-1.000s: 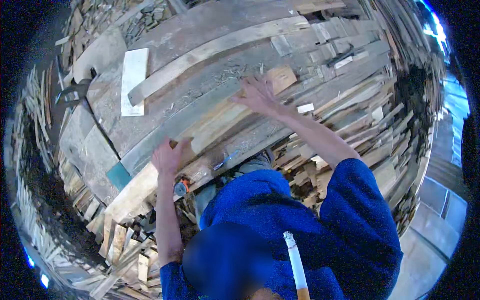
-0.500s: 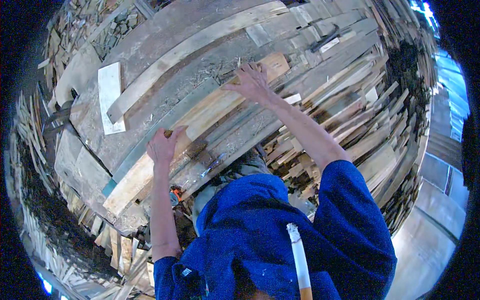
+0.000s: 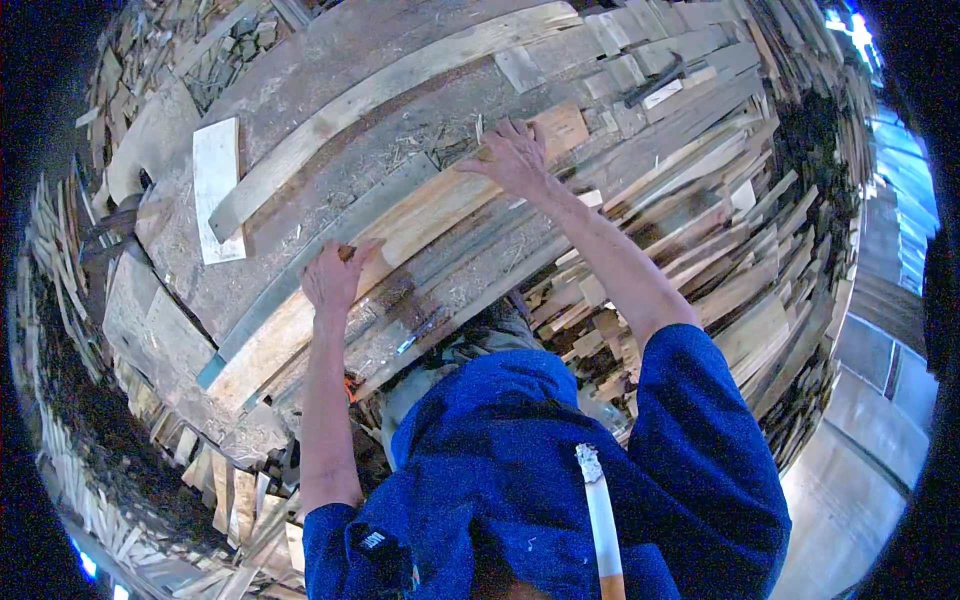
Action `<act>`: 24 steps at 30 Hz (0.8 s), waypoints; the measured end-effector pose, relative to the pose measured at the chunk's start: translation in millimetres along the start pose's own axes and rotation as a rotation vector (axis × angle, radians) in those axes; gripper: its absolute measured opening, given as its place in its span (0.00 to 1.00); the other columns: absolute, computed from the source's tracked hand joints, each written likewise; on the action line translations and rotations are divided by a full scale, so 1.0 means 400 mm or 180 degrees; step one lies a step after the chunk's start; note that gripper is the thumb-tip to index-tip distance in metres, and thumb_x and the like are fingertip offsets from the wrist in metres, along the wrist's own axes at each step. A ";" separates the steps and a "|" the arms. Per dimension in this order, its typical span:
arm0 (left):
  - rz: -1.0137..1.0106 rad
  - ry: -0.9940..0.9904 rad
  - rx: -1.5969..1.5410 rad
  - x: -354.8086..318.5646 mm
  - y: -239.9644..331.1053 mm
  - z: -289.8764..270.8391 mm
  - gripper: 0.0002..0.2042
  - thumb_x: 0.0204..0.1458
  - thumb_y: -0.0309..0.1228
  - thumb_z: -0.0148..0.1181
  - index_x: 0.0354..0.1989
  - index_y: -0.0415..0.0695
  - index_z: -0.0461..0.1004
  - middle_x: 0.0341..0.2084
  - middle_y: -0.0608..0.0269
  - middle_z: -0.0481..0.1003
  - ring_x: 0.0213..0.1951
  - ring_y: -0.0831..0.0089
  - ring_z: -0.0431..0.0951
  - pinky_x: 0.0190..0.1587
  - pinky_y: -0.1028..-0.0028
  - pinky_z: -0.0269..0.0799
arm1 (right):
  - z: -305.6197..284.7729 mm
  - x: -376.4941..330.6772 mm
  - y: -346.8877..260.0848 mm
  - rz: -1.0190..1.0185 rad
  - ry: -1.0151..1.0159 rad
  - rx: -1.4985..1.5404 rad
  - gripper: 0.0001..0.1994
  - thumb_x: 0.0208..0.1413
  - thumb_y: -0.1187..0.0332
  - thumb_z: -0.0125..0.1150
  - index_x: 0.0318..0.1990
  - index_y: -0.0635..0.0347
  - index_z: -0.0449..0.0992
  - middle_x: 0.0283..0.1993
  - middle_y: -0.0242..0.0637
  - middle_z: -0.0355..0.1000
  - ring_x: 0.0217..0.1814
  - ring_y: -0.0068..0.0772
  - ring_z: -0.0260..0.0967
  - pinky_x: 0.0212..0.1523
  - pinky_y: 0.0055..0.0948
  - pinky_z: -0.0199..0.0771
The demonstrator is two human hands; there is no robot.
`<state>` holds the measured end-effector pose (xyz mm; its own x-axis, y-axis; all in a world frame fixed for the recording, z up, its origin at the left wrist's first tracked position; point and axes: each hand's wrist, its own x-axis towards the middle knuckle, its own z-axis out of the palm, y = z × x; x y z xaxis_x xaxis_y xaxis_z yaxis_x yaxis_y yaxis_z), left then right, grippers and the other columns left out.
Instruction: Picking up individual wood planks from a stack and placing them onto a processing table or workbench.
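Note:
A long pale wooden board [image 3: 425, 215] lies slantwise in front of me, from near left to far right. My left hand [image 3: 333, 278] grips its left half, fingers bent over the far edge and thumb pointing right. Close to those fingers is a small brown patch that I cannot make out. Farther right, my right hand [image 3: 512, 162] holds the board near its far end, fingers curled across the far edge. A grey-green strip [image 3: 262, 325] runs along the board's far side.
Beyond lies another long plank [image 3: 380, 100], its left end by a short white board [image 3: 217, 190]. A dark tool [image 3: 655, 82] rests at the far right. Stacked wood strips [image 3: 720, 250] crowd the right side. A lit cigarette [image 3: 602, 520] juts into view in front of my blue shirt.
The board has slid slightly away and to the right, with both hands moving along on it. The plank and white board beyond have stayed in place.

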<state>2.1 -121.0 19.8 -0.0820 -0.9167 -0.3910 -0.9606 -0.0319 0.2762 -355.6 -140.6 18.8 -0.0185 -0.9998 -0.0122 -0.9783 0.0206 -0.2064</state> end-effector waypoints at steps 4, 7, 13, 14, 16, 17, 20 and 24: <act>0.0002 0.0020 -0.0058 0.004 -0.003 0.017 0.33 0.48 0.68 0.59 0.37 0.45 0.80 0.32 0.55 0.83 0.39 0.52 0.82 0.51 0.54 0.69 | 0.015 -0.003 0.001 -0.0030 0.0095 -0.0064 0.37 0.46 0.31 0.63 0.47 0.59 0.80 0.55 0.44 0.70 0.62 0.47 0.64 0.66 0.58 0.51; 0.0006 -0.0004 -0.0148 0.007 -0.007 0.033 0.34 0.48 0.69 0.59 0.36 0.45 0.80 0.33 0.54 0.83 0.39 0.51 0.82 0.52 0.54 0.69 | 0.023 -0.002 0.000 0.0035 -0.0084 -0.0082 0.38 0.47 0.31 0.63 0.48 0.59 0.80 0.57 0.44 0.69 0.64 0.49 0.63 0.68 0.60 0.48; 0.0008 -0.0129 -0.0184 0.026 -0.026 0.052 0.36 0.46 0.71 0.59 0.34 0.42 0.79 0.32 0.51 0.82 0.40 0.47 0.82 0.49 0.52 0.71 | 0.013 0.007 -0.014 0.0349 -0.0540 0.0112 0.40 0.47 0.30 0.63 0.53 0.59 0.79 0.60 0.48 0.69 0.69 0.51 0.60 0.72 0.64 0.41; 0.0010 -0.0167 -0.0221 0.029 -0.027 0.052 0.37 0.46 0.71 0.58 0.34 0.42 0.78 0.32 0.50 0.82 0.40 0.47 0.81 0.48 0.52 0.72 | 0.013 0.008 -0.015 0.0359 -0.0563 0.0118 0.40 0.47 0.31 0.63 0.53 0.59 0.79 0.60 0.49 0.69 0.69 0.52 0.61 0.72 0.64 0.41; -0.0013 -0.0297 -0.0212 0.031 -0.024 0.049 0.37 0.46 0.71 0.58 0.35 0.42 0.78 0.32 0.50 0.82 0.41 0.46 0.81 0.46 0.52 0.73 | 0.015 0.008 -0.015 0.0389 -0.0602 0.0130 0.40 0.47 0.31 0.63 0.53 0.59 0.79 0.61 0.51 0.68 0.69 0.52 0.61 0.72 0.63 0.41; -0.0019 -0.0362 -0.0205 0.032 -0.020 0.046 0.37 0.46 0.71 0.58 0.35 0.42 0.78 0.32 0.50 0.82 0.41 0.46 0.81 0.46 0.51 0.73 | 0.023 0.005 -0.011 0.0344 -0.0484 0.0110 0.40 0.47 0.31 0.63 0.54 0.59 0.79 0.61 0.50 0.68 0.69 0.52 0.61 0.72 0.63 0.42; 0.0004 -0.0341 -0.0283 0.032 -0.014 0.039 0.37 0.47 0.71 0.58 0.36 0.42 0.79 0.33 0.49 0.82 0.41 0.46 0.81 0.46 0.51 0.73 | 0.029 0.002 -0.007 0.0236 -0.0228 0.0103 0.39 0.48 0.32 0.64 0.55 0.58 0.78 0.63 0.49 0.68 0.70 0.51 0.59 0.72 0.62 0.42; -0.0046 -0.0241 -0.0255 0.025 -0.004 0.036 0.37 0.46 0.71 0.59 0.37 0.43 0.79 0.33 0.50 0.82 0.42 0.48 0.81 0.46 0.52 0.72 | 0.034 -0.009 -0.003 0.0268 -0.0297 0.0120 0.37 0.50 0.34 0.63 0.56 0.58 0.77 0.65 0.46 0.67 0.72 0.48 0.56 0.73 0.62 0.42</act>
<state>-1.1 -124.2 2.8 -0.0911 -0.8833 -0.4599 -0.9377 -0.0793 0.3382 -351.6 -137.0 5.6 -0.0791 -0.9894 -0.1217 -0.9656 0.1064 -0.2373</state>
